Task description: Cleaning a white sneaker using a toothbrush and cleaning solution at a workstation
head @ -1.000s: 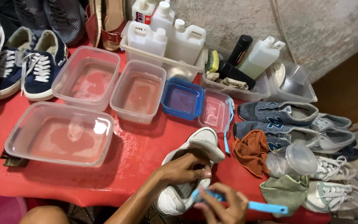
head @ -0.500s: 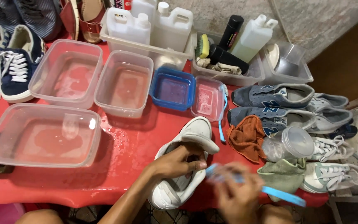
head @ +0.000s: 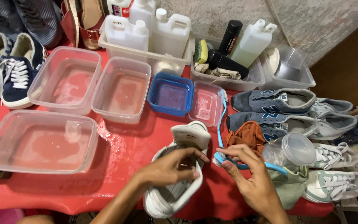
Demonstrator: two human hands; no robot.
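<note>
Best to keep left hand (head: 168, 168) gripping white shoe (head: 178, 174) firmly; right hand (head: 245, 172) beside shoe, closed around blue brush (head: 245, 164); scrub gently.

At the back of the red tabletop (head: 125, 153), a clear tray (head: 117, 46) holds three white plastic jugs (head: 168, 35) with caps; the rearmost one carries a red and white label (head: 118, 7). To their right, in a second clear bin (head: 245, 83), stands a black cylindrical can (head: 230, 36), and beside it leans a pale translucent bottle (head: 251, 43) with a white cap. No signs or screens anywhere.
</note>
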